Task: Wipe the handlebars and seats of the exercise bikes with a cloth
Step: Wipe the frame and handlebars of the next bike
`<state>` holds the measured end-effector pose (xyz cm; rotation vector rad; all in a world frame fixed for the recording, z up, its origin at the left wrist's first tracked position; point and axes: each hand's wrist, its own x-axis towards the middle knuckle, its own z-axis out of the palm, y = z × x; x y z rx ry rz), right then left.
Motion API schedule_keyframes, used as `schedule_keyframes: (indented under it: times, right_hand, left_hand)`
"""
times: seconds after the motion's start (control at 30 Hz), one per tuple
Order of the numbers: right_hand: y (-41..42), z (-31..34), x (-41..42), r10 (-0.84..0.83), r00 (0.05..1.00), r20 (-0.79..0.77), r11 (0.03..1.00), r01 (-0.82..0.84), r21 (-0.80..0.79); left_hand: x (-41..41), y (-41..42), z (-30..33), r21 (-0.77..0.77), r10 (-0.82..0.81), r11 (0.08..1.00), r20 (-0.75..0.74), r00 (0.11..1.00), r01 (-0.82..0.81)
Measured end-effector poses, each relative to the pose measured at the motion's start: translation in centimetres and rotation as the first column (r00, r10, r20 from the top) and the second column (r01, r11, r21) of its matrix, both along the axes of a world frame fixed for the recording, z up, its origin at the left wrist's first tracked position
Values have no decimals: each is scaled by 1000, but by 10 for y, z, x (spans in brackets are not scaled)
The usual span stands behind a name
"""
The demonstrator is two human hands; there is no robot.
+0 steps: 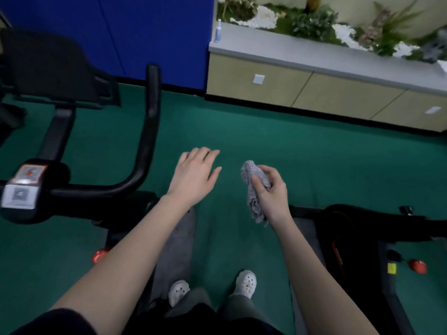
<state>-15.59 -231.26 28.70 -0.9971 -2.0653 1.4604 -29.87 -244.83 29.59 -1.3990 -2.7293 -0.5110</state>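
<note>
My right hand (271, 192) grips a bunched grey cloth (255, 189) in mid-air over the green floor. My left hand (196, 175) hovers palm down beside it, fingers straight, holding nothing. A black exercise bike stands at the left: its curved handlebar (147, 131) rises just left of my left hand, with a labelled console (23, 187) at the stem. Neither hand touches the bike. A second black bike's frame (358, 228) lies at the lower right, only partly in view.
A beige cabinet with a grey top (302, 54) runs along the back right, with plants behind it and a small spray bottle (218, 30) at its left end. A blue wall panel (121, 32) stands behind the left bike. My feet in white clogs stand between grey mats.
</note>
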Motion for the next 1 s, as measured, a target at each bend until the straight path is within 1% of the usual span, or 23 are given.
schedule_keyframes:
  times: [0.23,0.4,0.53,0.73,0.83,1.0]
  right_hand:
    - [102,10,61,-133,991,16,988,131,85]
    - [168,14,85,-139,989,49,984,133,115]
    - [207,12,80,-137,985,100,985,126,116]
    - [252,5,24,-75,986,146,994,62,91]
    - [280,0,-25,-29,987,161,993,10,115]
    - [341,2,-125,-23,984,177,990,-1,139]
  left_hand:
    - [57,107,-5,-94,-66,993,38,997,69]
    - [82,165,-14,-139,-30,990,57,998,38]
    - [82,193,-21,-184,8,983,98,995,10]
    - [31,225,-26,-195,100,978,140,985,-72]
    - [-15,245,-32,-189,156,974,146,977,-128]
    - [-114,285,-38,-211,199,964,156,968,-164]
